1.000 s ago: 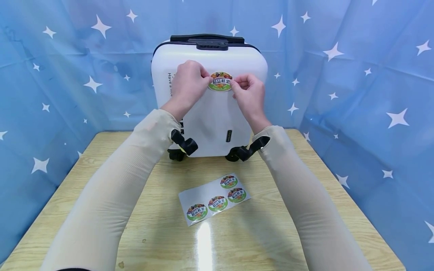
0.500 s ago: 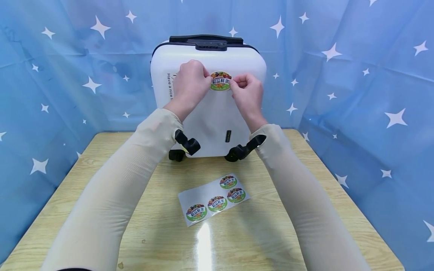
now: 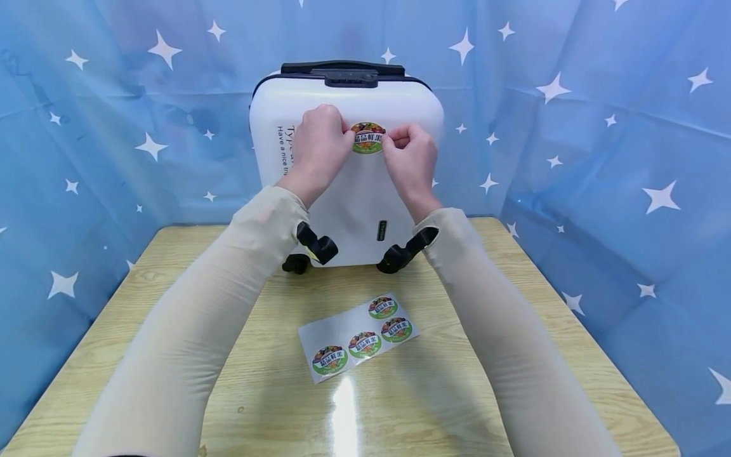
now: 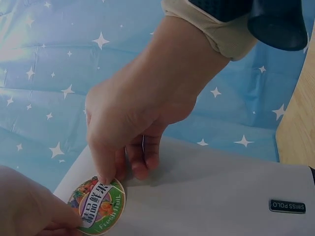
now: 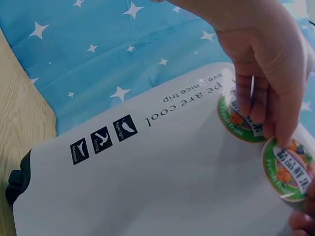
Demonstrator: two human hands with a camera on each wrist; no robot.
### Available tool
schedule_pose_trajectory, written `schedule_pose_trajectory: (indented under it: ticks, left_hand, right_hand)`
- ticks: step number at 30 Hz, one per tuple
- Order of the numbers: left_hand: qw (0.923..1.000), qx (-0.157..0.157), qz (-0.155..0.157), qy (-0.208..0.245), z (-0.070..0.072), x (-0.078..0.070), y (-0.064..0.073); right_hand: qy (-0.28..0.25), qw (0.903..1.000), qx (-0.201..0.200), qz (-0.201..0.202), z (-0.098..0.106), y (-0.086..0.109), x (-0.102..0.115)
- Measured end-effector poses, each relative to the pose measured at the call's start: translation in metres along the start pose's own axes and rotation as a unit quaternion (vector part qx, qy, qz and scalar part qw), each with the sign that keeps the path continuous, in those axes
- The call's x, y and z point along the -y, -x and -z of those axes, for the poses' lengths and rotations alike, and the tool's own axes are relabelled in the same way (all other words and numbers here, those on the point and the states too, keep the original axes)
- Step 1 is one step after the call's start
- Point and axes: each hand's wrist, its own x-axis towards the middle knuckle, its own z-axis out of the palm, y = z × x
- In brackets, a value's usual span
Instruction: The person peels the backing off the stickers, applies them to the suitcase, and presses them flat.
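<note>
A round fruit sticker (image 3: 368, 138) with a green lower part is stretched between both hands in front of the white suitcase (image 3: 348, 216). My left hand (image 3: 322, 143) pinches its left edge with thumb and fingers. The opposite edge is pinched by my right hand (image 3: 412, 155). In the left wrist view, the right hand (image 4: 133, 113) has its fingertips on the sticker's rim (image 4: 120, 201) close over the suitcase shell. A second matching sticker (image 5: 236, 125) lies on the suitcase under the left hand (image 5: 275, 64) in the right wrist view; that hand hides it in the head view.
On the wooden table (image 3: 274, 406), a white sticker sheet (image 3: 325, 330) bearing several like stickers lies before the suitcase. The suitcase stands upright on black wheels, its black handle (image 3: 342, 66) on top. A blue starred curtain (image 3: 188, 127) surrounds the table.
Both hands and the sticker have shifted slightly right relative to the suitcase, showing more of its printed lettering at the left. The whole head view has drifted a little. The grips look unchanged.
</note>
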Motion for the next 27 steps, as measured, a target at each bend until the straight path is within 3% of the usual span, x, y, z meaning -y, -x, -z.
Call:
schedule_pose_trajectory:
  ticks: [14,27]
  left_hand:
    - [0.9999,-0.009,-0.009,0.001,-0.002,0.005,0.002]
    - [0.9999,-0.002,0.012,0.001,-0.003,0.013,0.006]
  right_hand:
    - [0.035,0.9994,-0.004,0.002,0.002,0.0,-0.003]
    - [0.036,0.9993,-0.003,-0.012,0.007,0.002,-0.009]
